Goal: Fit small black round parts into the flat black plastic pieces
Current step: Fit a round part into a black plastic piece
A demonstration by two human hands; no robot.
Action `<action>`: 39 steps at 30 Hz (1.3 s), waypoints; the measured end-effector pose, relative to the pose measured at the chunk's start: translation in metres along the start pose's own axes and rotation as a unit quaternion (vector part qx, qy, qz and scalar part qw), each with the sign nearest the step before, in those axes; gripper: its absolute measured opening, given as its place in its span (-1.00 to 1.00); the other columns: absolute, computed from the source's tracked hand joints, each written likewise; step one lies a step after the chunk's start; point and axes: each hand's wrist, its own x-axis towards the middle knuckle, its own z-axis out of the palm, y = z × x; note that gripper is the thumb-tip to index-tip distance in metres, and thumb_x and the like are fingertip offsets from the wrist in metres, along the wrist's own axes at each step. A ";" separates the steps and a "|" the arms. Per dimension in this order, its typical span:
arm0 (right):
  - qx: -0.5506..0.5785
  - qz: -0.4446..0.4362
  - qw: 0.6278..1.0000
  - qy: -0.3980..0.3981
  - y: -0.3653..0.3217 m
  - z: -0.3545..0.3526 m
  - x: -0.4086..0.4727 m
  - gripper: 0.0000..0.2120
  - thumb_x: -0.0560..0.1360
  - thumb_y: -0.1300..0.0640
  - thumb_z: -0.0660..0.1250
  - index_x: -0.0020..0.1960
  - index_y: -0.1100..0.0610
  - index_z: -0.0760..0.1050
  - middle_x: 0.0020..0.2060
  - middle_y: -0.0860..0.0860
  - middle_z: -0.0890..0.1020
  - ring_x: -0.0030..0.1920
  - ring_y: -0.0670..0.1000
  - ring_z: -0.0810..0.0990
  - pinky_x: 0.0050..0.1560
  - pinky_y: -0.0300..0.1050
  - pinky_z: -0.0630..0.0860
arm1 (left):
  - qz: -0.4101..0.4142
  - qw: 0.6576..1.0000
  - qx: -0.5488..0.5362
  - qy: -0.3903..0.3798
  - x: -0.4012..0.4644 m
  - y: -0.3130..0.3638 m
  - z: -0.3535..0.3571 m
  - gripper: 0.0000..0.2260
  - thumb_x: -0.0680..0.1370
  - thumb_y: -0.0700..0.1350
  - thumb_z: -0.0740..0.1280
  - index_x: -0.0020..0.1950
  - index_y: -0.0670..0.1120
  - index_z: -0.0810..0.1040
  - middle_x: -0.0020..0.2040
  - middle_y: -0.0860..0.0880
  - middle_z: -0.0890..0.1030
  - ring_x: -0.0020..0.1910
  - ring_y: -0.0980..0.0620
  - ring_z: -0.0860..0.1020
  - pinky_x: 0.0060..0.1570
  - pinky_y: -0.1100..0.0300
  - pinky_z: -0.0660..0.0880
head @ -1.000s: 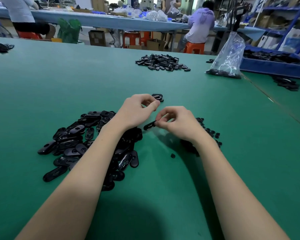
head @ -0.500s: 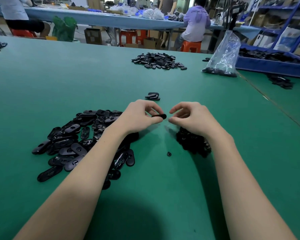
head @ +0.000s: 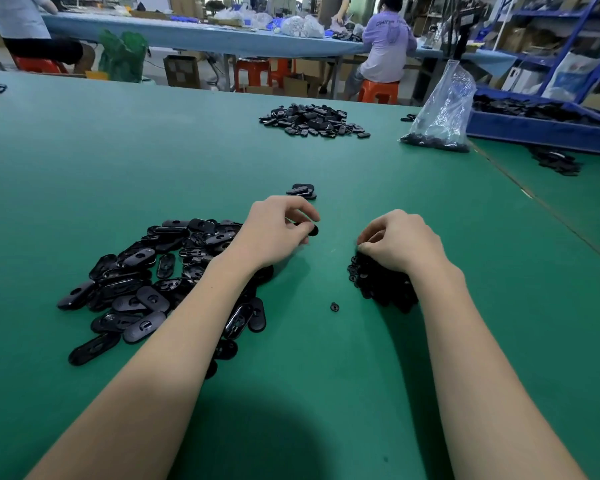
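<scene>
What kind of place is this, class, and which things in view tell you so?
Most likely a small factory assembly workshop. A heap of flat black plastic pieces lies on the long green work table, a clear plastic bag of black parts stands nearby, and blue metal storage shelves line the wall.

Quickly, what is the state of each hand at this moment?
Left hand: pinches a flat black piece.
Right hand: fingers curled down into the pile of small round parts; whether it holds one cannot be told.
</scene>
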 end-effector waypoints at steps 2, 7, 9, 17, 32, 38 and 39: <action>-0.005 -0.001 1.000 0.001 -0.002 0.000 -0.001 -0.88 0.49 0.06 0.39 -0.04 -0.13 0.67 0.03 -0.08 0.71 0.11 0.04 0.62 0.08 -0.09 0.53 | -0.003 1.000 0.010 0.002 0.000 0.000 0.000 -0.87 0.55 -0.22 0.38 -0.03 -0.01 0.67 -0.09 0.07 0.72 -0.30 0.17 0.68 -0.18 0.53 0.46; -0.015 -0.006 1.000 -0.016 -0.004 -0.001 -0.002 -0.92 0.48 -0.03 0.42 -0.04 -0.13 0.67 0.03 -0.09 0.71 0.12 0.04 0.62 0.11 -0.07 0.54 | 0.005 0.998 0.062 -0.025 -0.001 -0.001 -0.002 -0.84 0.53 -0.14 0.41 0.03 0.10 0.66 -0.14 0.16 0.70 -0.27 0.20 0.59 -0.06 0.39 0.47; -0.016 -0.005 1.000 -0.017 -0.006 -0.001 -0.002 -0.94 0.45 -0.03 0.46 -0.08 -0.12 0.67 0.01 -0.09 0.71 0.10 0.04 0.63 0.13 -0.06 0.55 | 0.007 0.996 0.075 -0.045 -0.001 -0.001 -0.002 -0.81 0.52 -0.18 0.42 0.07 0.07 0.67 -0.13 0.14 0.71 -0.19 0.13 0.64 0.00 0.34 0.51; -0.036 -0.004 0.999 -0.014 -0.011 0.003 -0.001 -0.88 0.48 0.08 0.40 -0.03 -0.10 0.66 0.07 -0.05 0.69 0.12 0.08 0.62 0.04 -0.11 0.51 | 0.026 0.999 0.030 -0.003 -0.002 0.002 0.002 -0.80 0.52 -0.27 0.40 0.09 -0.06 0.70 -0.08 0.05 0.73 -0.10 0.16 0.66 0.01 0.50 0.49; 0.235 -0.086 0.968 0.003 -0.016 0.004 0.000 -0.97 0.52 0.04 0.46 -0.10 -0.08 0.65 -0.25 -0.16 0.68 -0.27 -0.22 0.57 -0.18 -0.27 0.47 | -0.099 0.981 -0.167 0.028 0.001 0.000 0.001 -0.80 0.49 -0.23 0.44 0.04 0.03 0.70 -0.15 -0.05 0.73 -0.20 0.05 0.67 0.03 0.17 0.61; 0.312 -0.109 0.944 -0.023 -0.020 0.003 -0.005 -0.96 0.53 0.11 0.44 -0.05 -0.01 0.64 -0.20 -0.04 0.75 -0.44 -0.18 0.43 -0.41 -0.37 0.36 | -0.103 0.971 -0.215 0.004 0.000 0.001 -0.003 -0.83 0.54 -0.19 0.44 0.08 0.02 0.68 -0.14 -0.05 0.75 -0.20 0.10 0.65 -0.17 0.28 0.55; 0.321 -0.110 0.940 -0.022 -0.021 0.004 -0.005 -0.96 0.52 0.12 0.44 -0.06 -0.01 0.65 -0.21 -0.05 0.74 -0.42 -0.16 0.45 -0.40 -0.36 0.37 | -0.105 0.969 -0.223 0.003 0.001 0.001 -0.003 -0.83 0.54 -0.20 0.44 0.10 0.00 0.67 -0.12 -0.08 0.75 -0.19 0.08 0.65 -0.16 0.27 0.55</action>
